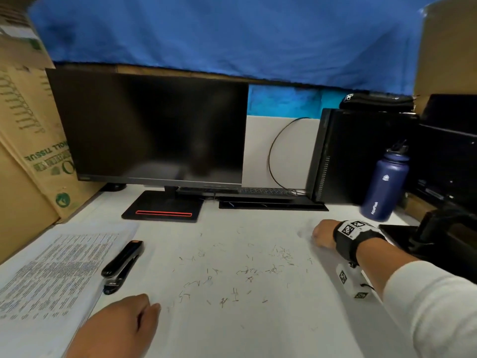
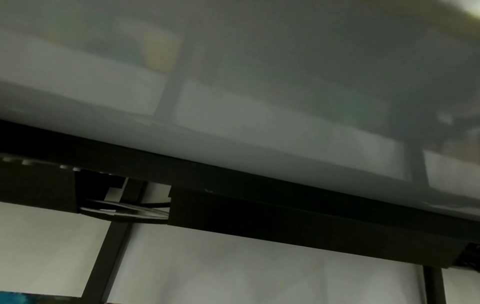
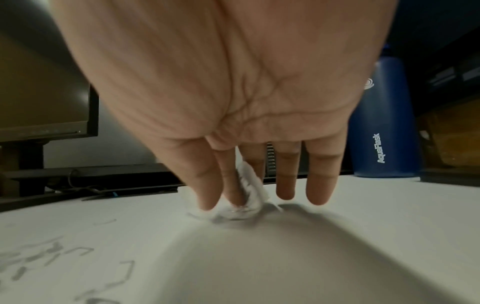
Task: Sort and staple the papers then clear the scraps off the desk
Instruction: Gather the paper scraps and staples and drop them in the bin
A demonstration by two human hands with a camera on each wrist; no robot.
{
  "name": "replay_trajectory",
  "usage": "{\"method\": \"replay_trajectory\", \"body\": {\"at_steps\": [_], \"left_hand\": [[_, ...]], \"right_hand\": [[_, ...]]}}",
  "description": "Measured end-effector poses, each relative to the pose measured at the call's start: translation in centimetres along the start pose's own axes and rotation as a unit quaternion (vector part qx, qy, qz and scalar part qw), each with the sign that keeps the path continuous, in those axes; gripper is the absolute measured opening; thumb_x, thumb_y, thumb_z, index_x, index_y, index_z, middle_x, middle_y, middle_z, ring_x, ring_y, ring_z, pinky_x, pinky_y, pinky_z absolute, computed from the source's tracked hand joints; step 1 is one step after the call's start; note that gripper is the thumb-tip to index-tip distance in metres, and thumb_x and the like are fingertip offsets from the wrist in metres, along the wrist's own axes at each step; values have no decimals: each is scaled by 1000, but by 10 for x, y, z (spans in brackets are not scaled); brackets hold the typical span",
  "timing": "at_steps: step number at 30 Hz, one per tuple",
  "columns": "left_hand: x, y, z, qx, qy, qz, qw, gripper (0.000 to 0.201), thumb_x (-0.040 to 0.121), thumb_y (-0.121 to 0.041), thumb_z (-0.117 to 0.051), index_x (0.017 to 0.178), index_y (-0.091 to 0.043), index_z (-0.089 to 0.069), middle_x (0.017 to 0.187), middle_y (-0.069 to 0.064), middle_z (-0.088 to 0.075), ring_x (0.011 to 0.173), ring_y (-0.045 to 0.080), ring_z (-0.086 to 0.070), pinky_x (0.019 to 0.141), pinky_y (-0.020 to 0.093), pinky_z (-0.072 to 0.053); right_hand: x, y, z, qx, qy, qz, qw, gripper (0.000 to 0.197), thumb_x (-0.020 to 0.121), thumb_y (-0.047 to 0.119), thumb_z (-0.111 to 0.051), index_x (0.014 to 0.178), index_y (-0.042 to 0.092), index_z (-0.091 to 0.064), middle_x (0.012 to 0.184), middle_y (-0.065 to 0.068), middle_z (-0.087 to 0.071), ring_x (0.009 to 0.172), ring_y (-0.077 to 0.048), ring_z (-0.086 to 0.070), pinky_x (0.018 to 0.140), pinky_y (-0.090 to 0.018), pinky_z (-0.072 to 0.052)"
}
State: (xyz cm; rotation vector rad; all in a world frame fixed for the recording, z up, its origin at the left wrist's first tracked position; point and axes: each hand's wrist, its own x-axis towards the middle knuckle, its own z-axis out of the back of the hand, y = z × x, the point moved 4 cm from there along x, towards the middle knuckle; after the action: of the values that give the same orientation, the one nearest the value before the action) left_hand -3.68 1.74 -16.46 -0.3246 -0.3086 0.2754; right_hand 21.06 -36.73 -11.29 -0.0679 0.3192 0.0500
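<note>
I have my right hand out at the far right of the bench, thumb and first fingers pinching a small white wad down against the surface; the other two fingers hang straight and hold nothing. My left hand rests at the near edge with its fingers loosely curled and nothing in it that I can see; its own wrist view shows only what looks like the underside of the bench. The two hands are well apart, and the loose staples lie scattered between them, in a broad band running left to right across the middle of the bench. From the right hand they lie to the left and nearer me, and that hand has the closer end of the band. The printed papers sit stacked at the left, the black stapler just beside them, pointing away from me. I judge the stapling done and the sweep toward me as next.
</note>
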Motion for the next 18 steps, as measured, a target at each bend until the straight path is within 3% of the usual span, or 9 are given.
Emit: {"method": "replay_trajectory", "body": {"at_steps": [2,5,7,9,14,16,18], "left_hand": [[1,1,-2,0,4,-5,1000,46,88,-50,-56,59,-17,-45,50,3,-50,45,5,-51,46,18,-30],[0,2,-2,-3,1,-9,1000,45,88,-50,-56,62,-14,-48,52,3,-52,46,6,-52,45,18,-29],[-1,1,1,-10,-1,-7,1000,46,89,-51,-54,61,-16,-45,52,2,-52,47,6,-52,45,18,-31],[-3,0,2,-21,-4,-9,1000,45,90,-51,-52,61,-17,-43,54,2,-53,48,6,-53,45,18,-31],[-4,2,1,-27,-1,-5,1000,42,92,-49,-49,67,-15,-48,59,1,-58,53,7,-55,47,19,-34],[-5,3,1,-24,-1,-1,1000,41,92,-49,-48,70,-14,-50,61,0,-60,54,7,-56,48,19,-35],[-6,2,1,-24,0,0,1000,42,93,-48,-48,68,-14,-46,59,2,-57,53,8,-53,48,20,-34]], "right_hand": [[1,1,7,23,-30,3,999,39,99,25,-41,131,9,-58,136,-8,-58,124,-28,-55,105,-33,-42],[-3,10,24,58,-89,14,994,35,99,17,-43,126,7,-62,113,-9,-62,113,-29,-60,96,-30,-45],[-6,19,35,62,-112,32,991,34,97,11,-44,124,9,-66,120,-11,-63,114,-30,-59,100,-32,-45],[-11,28,40,63,-127,49,989,38,93,3,-50,124,19,-65,129,-7,-62,115,-29,-60,101,-35,-49],[-31,60,40,32,-205,126,970,56,83,0,-55,127,34,-45,101,-4,-66,83,-24,-63,73,-37,-59],[-36,71,40,19,-220,146,964,65,80,-1,-54,132,32,-36,98,-3,-64,82,-25,-64,72,-40,-59],[-40,79,43,17,-249,156,956,64,80,-4,-50,134,28,-38,104,-4,-62,90,-27,-64,77,-42,-58]]}}
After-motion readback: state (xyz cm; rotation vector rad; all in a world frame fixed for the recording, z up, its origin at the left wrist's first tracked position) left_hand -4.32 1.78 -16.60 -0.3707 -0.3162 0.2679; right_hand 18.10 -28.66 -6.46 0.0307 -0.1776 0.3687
